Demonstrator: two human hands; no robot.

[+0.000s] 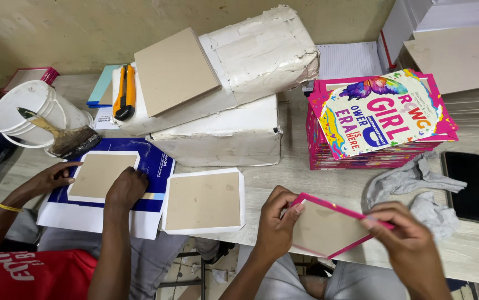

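Pink-edged board cover (328, 225), held tilted above the near edge of the wooden table (306, 178), shows its bare brown inner face toward the camera. The person's left hand (275, 222) grips its left corner, fingers curled shut with the thumb pressed on the pink rim. The right hand (409, 236) pinches the cover's right edge, fingertips closed on it.

Behind the cover, farther back on the table, a stack of pink covers (375, 128) carries a colourful printed sheet with a butterfly on top. A crumpled grey cloth (417, 186) lies just right of the held cover, and a black phone (469, 186) rests beyond the cloth, face up.

To the left, a brown board on white paper (203, 201) lies flat near the table edge. Beside it, a co-worker in a red shirt presses two hands (125, 188) onto another brown board (102, 175) laid on a blue printed sheet (156, 161).

White wrapped bundles (234, 94) are piled at the centre back, with a loose brown board (174, 69) leaning on them and an orange utility knife (124, 91) just beside it. A white bucket (31, 114) at far left holds a wide brush (64, 136) resting across its rim.
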